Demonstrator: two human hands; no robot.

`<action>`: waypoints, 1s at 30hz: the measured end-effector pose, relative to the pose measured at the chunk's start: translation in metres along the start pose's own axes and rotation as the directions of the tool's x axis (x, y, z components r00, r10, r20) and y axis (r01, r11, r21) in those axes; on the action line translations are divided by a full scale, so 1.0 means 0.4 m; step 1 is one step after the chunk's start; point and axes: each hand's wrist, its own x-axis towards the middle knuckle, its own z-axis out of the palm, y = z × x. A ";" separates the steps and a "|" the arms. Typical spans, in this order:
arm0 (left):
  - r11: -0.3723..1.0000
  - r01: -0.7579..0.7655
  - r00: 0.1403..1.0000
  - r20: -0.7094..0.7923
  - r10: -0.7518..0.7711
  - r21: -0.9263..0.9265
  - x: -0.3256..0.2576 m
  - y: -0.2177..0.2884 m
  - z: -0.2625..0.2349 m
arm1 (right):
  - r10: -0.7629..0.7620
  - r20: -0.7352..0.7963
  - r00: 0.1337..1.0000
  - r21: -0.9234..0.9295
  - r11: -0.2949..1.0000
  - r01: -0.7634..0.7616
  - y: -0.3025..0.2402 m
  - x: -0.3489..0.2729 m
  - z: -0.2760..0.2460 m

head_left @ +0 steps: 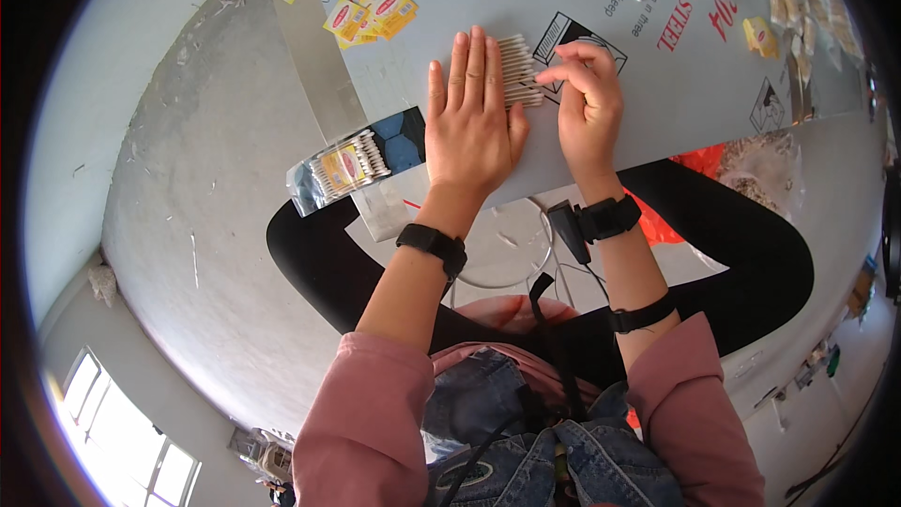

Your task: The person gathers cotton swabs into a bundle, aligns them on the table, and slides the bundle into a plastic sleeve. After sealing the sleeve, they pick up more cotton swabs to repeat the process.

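Grey desk is carrying cotton swabs; left fingers are lying flat, right fingers curling, grasp unclear; any uneven pushing is risking a skewed row.

This looks like a small packing workshop: loose white cotton swabs and small yellow printed cards on 1 grey film-covered metal worktop, bare grey concrete floor, plain white wall.

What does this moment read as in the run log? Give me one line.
left hand: palm down at cotton swab row | right hand: bent fingers at row's right end | nearby: swab packet, yellow cards
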 end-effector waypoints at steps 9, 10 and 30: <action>1.000 0.007 1.000 0.007 -0.007 -0.002 -0.001 0.002 0.000 | 0.009 -0.013 1.000 0.015 1.000 -0.009 0.001 0.000 0.004; 1.000 0.008 1.000 0.009 -0.008 -0.006 -0.001 0.002 0.000 | 0.009 -0.012 1.000 0.015 1.000 -0.009 0.000 0.000 0.004; 1.000 0.008 1.000 -0.001 -0.008 -0.017 -0.001 0.002 -0.002 | -0.025 0.044 0.999 -0.152 0.988 0.031 -0.009 0.003 0.005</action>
